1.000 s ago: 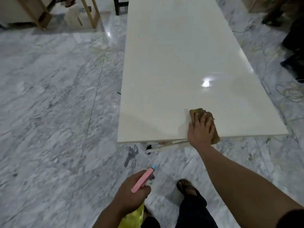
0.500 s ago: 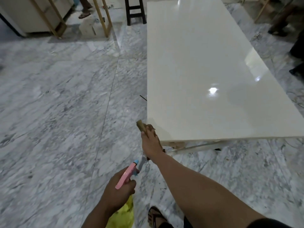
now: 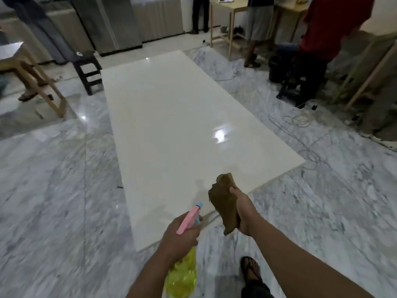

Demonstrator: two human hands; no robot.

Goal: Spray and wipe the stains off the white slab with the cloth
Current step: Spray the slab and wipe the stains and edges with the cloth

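Slab (image 3: 182, 130) of glossy white stone stretches away across the marble floor (image 3: 53, 190), raised a little above it, with a bright lamp reflection near its right side. No stains stand out on it from where I stand. The person at its near end has both arms out in front. Their right hand (image 3: 243, 211) is lifted over the near right corner of the slab, fingers curled round a crumpled brown cloth (image 3: 223, 201) that hangs clear of the surface; that grip is closed tight on the fabric. Their left hand (image 3: 179, 235) is wrapped round the neck of a spray bottle (image 3: 182, 274), its yellow body hanging below the fist and its pink head (image 3: 189, 218) with a blue nozzle pointing up and forward over the slab's near edge. A sandalled foot (image 3: 251, 269) shows on the floor below the right arm.

Beyond the far end stands a dark stool (image 3: 88, 69), with a wooden frame (image 3: 40, 87) to its left. On the right, cables (image 3: 298, 123) trail over the floor, and several people stand by light wooden tables at the back of the room.
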